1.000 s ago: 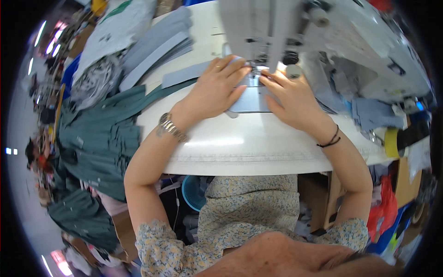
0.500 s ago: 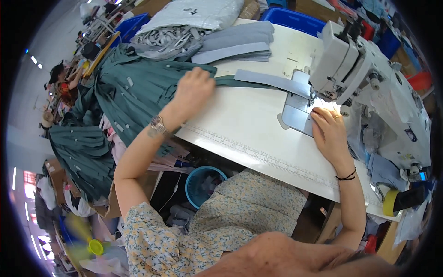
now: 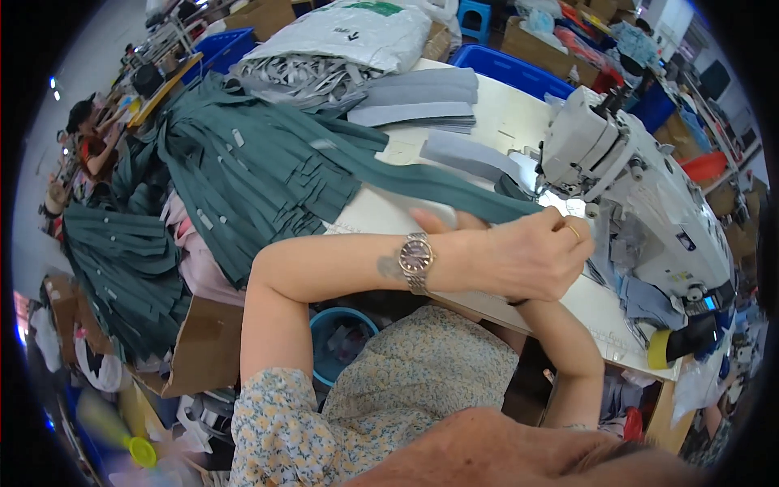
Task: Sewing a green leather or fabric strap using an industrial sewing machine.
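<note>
My left hand reaches across to the right with its fingers curled in a pinch at the end of a long green fabric strip. That strip runs from a green heap of strips toward the sewing machine. My right hand is mostly hidden behind my left wrist; only some fingers show below the strip. Beside these fingers is a pale, rounded thing I cannot make out. A grey-blue fabric piece lies by the needle area.
Grey fabric pieces are stacked at the back, beside a white plastic sack. A blue bin stands behind the white table. Below the table edge is a blue bucket. At far left a person works.
My left hand has swung from the green heap to the right, crossing over my right arm. My right hand has left the machine plate. The green strip now lies over the table, nearer to me.
</note>
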The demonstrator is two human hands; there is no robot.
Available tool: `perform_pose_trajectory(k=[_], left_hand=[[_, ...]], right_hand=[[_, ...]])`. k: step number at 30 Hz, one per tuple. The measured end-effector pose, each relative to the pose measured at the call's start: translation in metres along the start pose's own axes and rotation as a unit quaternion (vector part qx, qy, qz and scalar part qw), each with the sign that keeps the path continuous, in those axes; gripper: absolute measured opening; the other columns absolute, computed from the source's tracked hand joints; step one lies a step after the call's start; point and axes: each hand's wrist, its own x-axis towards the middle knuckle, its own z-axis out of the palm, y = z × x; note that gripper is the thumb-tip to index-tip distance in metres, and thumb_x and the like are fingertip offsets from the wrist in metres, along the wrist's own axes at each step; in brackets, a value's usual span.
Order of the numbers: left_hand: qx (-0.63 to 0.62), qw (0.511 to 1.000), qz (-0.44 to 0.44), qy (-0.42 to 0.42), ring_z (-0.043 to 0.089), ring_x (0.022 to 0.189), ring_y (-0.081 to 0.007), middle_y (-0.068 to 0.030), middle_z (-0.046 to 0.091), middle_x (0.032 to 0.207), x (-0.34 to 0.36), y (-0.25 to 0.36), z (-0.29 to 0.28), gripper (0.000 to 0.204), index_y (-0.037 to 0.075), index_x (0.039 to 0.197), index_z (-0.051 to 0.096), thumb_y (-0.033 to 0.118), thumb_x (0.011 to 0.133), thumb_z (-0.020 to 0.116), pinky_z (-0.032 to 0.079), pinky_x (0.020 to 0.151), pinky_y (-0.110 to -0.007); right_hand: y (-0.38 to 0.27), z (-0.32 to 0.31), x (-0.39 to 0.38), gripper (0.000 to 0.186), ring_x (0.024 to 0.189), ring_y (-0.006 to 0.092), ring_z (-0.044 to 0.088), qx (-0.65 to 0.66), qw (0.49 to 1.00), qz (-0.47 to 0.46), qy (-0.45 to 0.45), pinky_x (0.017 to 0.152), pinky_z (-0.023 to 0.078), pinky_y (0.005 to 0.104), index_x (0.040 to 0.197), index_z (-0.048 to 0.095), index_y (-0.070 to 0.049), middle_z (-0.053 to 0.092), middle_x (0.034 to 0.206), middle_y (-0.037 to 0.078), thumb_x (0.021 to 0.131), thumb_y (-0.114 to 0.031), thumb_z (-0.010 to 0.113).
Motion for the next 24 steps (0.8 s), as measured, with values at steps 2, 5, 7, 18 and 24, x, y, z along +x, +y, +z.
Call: perform_pose_trajectory(k=[2, 5, 7, 18, 24], left_hand=[[-0.015, 0.999, -0.012, -0.026, 0.052, 0.079, -0.0205, -0.006, 0.056, 0.08, -0.004, -0.007, -0.006, 0.015, 0.004, 0.071, 0.064, 0.018, 0.065, 0.065, 0.046, 0.06, -0.029], [0.007, 0.995, -0.092, -0.023, 0.061, 0.086, -0.0216, -0.0072, 0.057, 0.082, -0.016, -0.033, -0.014, 0.014, 0.005, 0.076, 0.064, 0.013, 0.065, 0.065, 0.051, 0.061, -0.031], [0.006, 0.988, -0.138, -0.069, 0.064, 0.086, -0.0231, -0.0071, 0.06, 0.084, -0.023, -0.073, -0.038, 0.012, 0.006, 0.079, 0.064, 0.006, 0.067, 0.066, 0.054, 0.063, -0.034], [0.093, 0.97, -0.202, 0.098, 0.064, 0.088, -0.0235, -0.0023, 0.065, 0.086, -0.062, -0.171, -0.028, 0.009, 0.013, 0.089, 0.073, 0.012, 0.082, 0.07, 0.053, 0.065, -0.037], [0.109, 0.964, -0.243, 0.021, 0.064, 0.089, -0.0255, -0.0017, 0.067, 0.097, -0.073, -0.154, -0.017, 0.02, 0.012, 0.1, 0.071, 0.006, 0.081, 0.069, 0.054, 0.068, -0.035]], right_hand=[[-0.009, 0.023, 0.014, 0.021, 0.097, 0.0302, 0.065, 0.09, 0.996, -0.021, -0.018, 0.087, 0.052, 0.0389, 0.107, 0.065, -0.004, 0.067, 0.106, 0.012, 0.088, -0.013, 0.064], [-0.04, 0.046, -0.023, 0.017, 0.092, 0.0304, 0.067, 0.222, 0.974, -0.044, -0.026, 0.083, 0.053, 0.0373, 0.106, 0.066, -0.005, 0.068, 0.101, 0.013, 0.092, -0.014, 0.062], [-0.041, 0.036, -0.032, 0.017, 0.091, 0.0304, 0.067, 0.259, 0.965, -0.043, -0.02, 0.081, 0.054, 0.0367, 0.105, 0.066, -0.005, 0.069, 0.1, 0.014, 0.093, -0.015, 0.062], [0.057, 0.024, 0.009, 0.033, 0.124, 0.0371, 0.05, -0.116, 0.992, 0.038, -0.039, 0.106, 0.039, 0.0469, 0.123, 0.062, -0.004, 0.052, 0.139, 0.019, 0.093, -0.017, 0.057], [0.066, 0.035, 0.011, 0.046, 0.14, 0.0341, 0.038, -0.108, 0.986, 0.084, -0.09, 0.111, 0.031, 0.0563, 0.141, 0.053, -0.018, 0.04, 0.153, 0.014, 0.096, -0.023, 0.057]])
